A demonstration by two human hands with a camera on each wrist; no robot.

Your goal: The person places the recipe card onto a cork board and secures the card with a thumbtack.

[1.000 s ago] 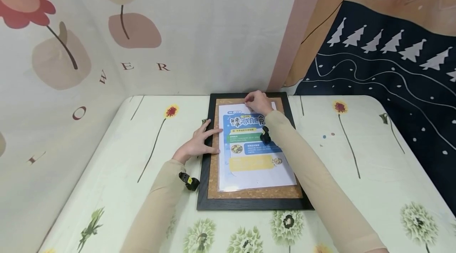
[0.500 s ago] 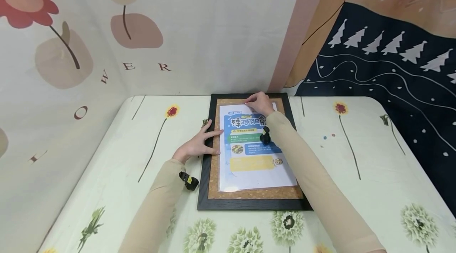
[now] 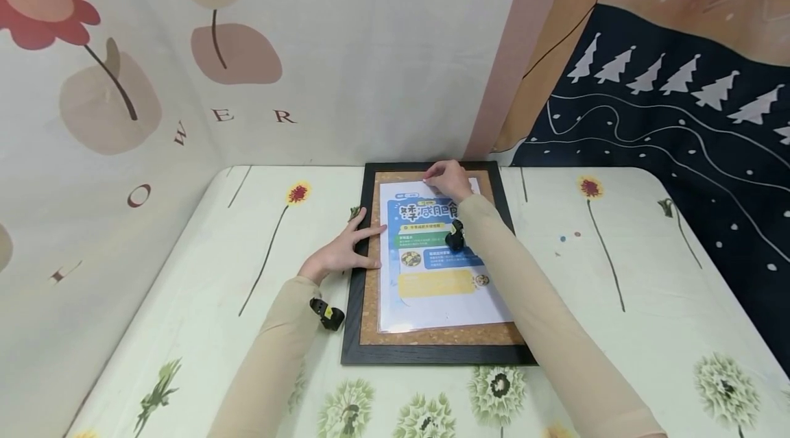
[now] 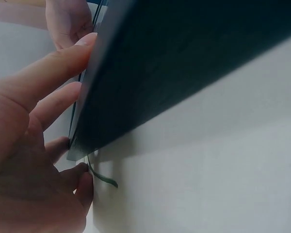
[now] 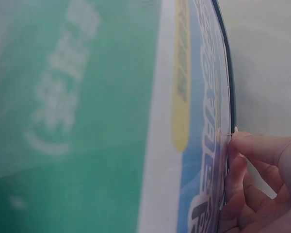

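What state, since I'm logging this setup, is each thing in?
Frame: lying on the table.
Cork: partly covered.
Sheet: on the cork, slightly askew.
Left hand: spread, touching the frame.
Right hand: pinching a thin thing, too small to identify, at the sheet's top.
Wrist cameras: worn.

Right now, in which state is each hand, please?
Left hand: open, fingers spread, touching the black frame.
Right hand: closed, pinching a small object at the top edge of the poster; too small to identify.
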